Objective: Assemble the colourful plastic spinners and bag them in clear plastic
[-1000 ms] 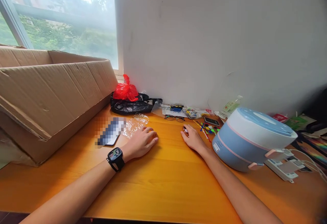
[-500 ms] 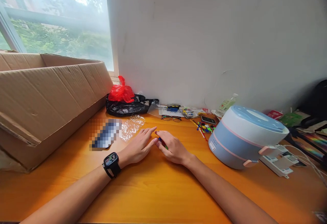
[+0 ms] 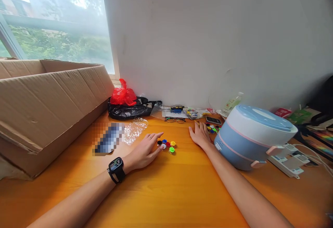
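Several small round coloured plastic pieces lie in a loose cluster on the wooden table, among them a yellow piece (image 3: 173, 143), a green piece (image 3: 171, 150) and a black piece (image 3: 159, 142). Beside them rests my left hand (image 3: 142, 153), open, with its thumb tip at a white piece (image 3: 163, 146). Farther right, my right hand (image 3: 201, 136) reaches flat over the table with fingers stretched out, next to a second pile of small coloured pieces (image 3: 213, 128). A thin yellow stick (image 3: 197, 122) shows near its fingertips. Nothing is visibly gripped.
A large cardboard box (image 3: 57, 106) fills the left side. At the right stand a blue and white lunch box (image 3: 249, 139) and a power strip (image 3: 287, 162). Glasses (image 3: 175, 119), a phone (image 3: 213, 120), clear plastic wrap (image 3: 134, 131) and a red bag (image 3: 123, 94) lie toward the wall.
My right hand has left the middle and moved right to the second pile. The cluster of coloured pieces, earlier mostly covered by my hands, is now uncovered. My left hand stays beside it.
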`<state>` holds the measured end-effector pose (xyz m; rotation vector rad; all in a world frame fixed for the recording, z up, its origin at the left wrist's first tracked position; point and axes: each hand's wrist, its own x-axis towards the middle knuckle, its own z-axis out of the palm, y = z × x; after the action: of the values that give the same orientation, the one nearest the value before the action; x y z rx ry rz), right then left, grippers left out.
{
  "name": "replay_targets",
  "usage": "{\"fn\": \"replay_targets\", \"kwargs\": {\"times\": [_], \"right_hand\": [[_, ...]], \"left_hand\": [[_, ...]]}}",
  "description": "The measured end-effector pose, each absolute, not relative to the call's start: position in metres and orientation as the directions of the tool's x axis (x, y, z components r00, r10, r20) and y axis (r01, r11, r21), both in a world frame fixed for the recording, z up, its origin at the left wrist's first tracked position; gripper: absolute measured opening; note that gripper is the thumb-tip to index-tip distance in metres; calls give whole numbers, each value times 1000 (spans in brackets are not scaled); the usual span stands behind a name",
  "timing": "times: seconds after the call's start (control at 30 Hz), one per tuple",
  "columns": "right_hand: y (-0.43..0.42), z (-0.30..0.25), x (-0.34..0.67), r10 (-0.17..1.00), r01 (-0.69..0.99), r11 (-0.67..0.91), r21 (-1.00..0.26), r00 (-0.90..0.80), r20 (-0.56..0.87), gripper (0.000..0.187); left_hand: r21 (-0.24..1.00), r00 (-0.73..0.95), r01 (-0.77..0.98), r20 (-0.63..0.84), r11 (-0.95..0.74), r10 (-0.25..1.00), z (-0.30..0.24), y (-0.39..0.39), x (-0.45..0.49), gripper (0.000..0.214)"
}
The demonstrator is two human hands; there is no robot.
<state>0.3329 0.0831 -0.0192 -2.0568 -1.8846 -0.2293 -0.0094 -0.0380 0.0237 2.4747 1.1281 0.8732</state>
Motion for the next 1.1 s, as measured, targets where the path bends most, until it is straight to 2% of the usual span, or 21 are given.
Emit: {"fn": "replay_targets", "kwargs": {"times": [0.27,0.63,0.77,0.93,1.1], "right_hand": [[86,-22,334,957,977,-182,-111,202,206,78],[58,-10,314,990,994,-76,-80,85,116,70],[38,-1,300,998,994,28,-108,-22,59,65],[7,7,280,969,948,248,-198,-247,30,54],[-5,11,270,881,801,464,-378,-461,105,31]], "left_hand": [[465,528,567,428,-680,733,26,-38,-10,40],[475,551,538,427,-696,717,17,-32,-12,34],[477,574,493,451,-728,684,9,-35,-8,42],[435,646,505,383,-746,660,4,-37,-5,60],[413,660,510,374,-754,652,10,-39,-5,53]]}}
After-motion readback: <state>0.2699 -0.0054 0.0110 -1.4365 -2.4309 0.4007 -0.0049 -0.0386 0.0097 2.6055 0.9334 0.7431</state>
